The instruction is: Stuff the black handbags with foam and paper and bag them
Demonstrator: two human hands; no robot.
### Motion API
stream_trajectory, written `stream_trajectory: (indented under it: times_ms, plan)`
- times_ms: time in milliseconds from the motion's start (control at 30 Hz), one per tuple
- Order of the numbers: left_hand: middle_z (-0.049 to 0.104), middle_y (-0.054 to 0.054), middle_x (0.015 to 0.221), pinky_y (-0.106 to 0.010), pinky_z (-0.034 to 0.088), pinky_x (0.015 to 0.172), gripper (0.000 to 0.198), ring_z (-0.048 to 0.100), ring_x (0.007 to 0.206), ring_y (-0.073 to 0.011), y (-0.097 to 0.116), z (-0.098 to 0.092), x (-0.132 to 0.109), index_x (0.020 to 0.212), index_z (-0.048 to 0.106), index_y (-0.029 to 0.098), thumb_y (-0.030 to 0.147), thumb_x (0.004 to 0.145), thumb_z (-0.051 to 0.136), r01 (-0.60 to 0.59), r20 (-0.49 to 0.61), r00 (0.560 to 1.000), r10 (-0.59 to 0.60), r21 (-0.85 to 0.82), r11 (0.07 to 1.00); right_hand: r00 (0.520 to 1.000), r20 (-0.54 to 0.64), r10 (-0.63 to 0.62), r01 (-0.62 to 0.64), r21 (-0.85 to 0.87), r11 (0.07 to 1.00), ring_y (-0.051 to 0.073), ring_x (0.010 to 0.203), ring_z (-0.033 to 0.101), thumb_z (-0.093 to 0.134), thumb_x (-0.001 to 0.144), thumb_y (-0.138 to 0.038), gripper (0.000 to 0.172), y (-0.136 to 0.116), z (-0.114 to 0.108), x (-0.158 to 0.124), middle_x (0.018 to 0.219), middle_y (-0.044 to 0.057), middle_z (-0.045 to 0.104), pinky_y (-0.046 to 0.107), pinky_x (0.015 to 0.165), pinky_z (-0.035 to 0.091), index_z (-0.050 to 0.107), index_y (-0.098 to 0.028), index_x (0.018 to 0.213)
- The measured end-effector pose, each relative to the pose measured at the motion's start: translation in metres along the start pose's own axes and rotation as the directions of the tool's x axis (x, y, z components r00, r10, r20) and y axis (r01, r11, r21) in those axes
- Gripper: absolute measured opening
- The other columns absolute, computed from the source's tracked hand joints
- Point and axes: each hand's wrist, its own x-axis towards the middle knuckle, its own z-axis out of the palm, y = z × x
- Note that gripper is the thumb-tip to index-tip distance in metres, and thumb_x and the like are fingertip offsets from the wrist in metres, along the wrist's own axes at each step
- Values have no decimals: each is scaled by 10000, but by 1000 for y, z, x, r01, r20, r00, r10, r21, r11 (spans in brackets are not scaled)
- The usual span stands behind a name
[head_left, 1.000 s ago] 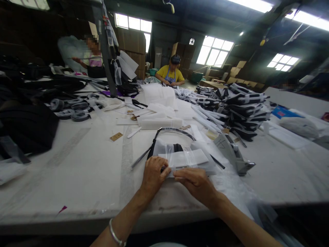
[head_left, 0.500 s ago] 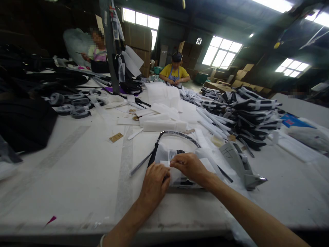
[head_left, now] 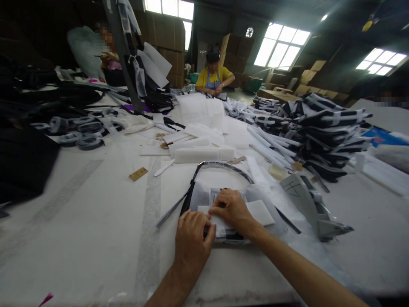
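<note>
A dark bag (head_left: 187, 200) lies on the table in front of me, partly covered by translucent white wrapping (head_left: 220, 228). Its strap (head_left: 223, 163), sleeved in clear plastic, arches up behind it. My left hand (head_left: 193, 234) is curled over the bag's near left part, thumb bent inward. Close by, my right hand (head_left: 231, 209) pinches the wrapping at the middle of the bag; the fingertips partly hide what they hold. A white foam piece (head_left: 260, 212) sticks out from under my right hand. To the right stands a grey tape dispenser (head_left: 302, 200).
White foam sheets (head_left: 201, 147) are heaped beyond the bag. Wrapped black bags (head_left: 332, 136) are stacked at the right, coiled straps (head_left: 89, 132) lie at the left. A brown tag (head_left: 138, 174) lies nearby. A co-worker in yellow (head_left: 214, 79) sits across the table.
My right hand has lowered onto the wrapping, its fingers flatter over the bag. My left hand stays at the bag's left side, its thumb more apparent. The view has shifted slightly.
</note>
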Motion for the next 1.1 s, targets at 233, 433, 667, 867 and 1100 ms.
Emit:
stream_trajectory:
  times_ms: [233,433,667,867,1100]
  plan:
    - [691,-61,1103,-458,371,1073,241,613,1102,-219,17,-8,-5,1074,590,192,79,927,437,-309,2,949,317,225,924,997,-75,11,-13,-24,1000,194,806,578,832,710,-200,168,6,7,-6,753,-5,659,337,776,331,676,-214,650]
    - [693,-105,1091,-432,510,890,291,652,983,-258,22,1,-13,1209,563,128,197,939,480,-356,156,933,324,276,893,996,-83,44,-48,-53,997,200,815,591,794,756,-208,148,6,8,-2,765,5,669,350,789,358,657,-198,703]
    - [690,-89,1094,-421,499,896,276,642,992,-249,24,2,-16,1197,568,156,171,941,466,-368,116,930,349,339,866,910,-399,113,-17,236,972,207,873,647,672,844,-277,211,-4,-39,-13,938,44,703,349,828,479,673,-201,1042]
    - [683,-79,1120,-404,445,950,294,621,1024,-230,23,0,-17,1196,589,157,127,936,457,-386,135,922,362,378,842,653,-680,333,-322,148,935,256,926,647,660,786,-486,298,76,-172,-110,948,45,725,374,890,471,731,-226,915]
    - [681,-103,1120,-428,405,961,302,617,992,-256,13,4,-16,1189,616,121,138,947,435,-484,103,864,492,440,757,496,-296,816,-690,437,577,249,845,642,632,727,-484,358,182,-216,-180,826,100,725,350,788,502,737,-142,746]
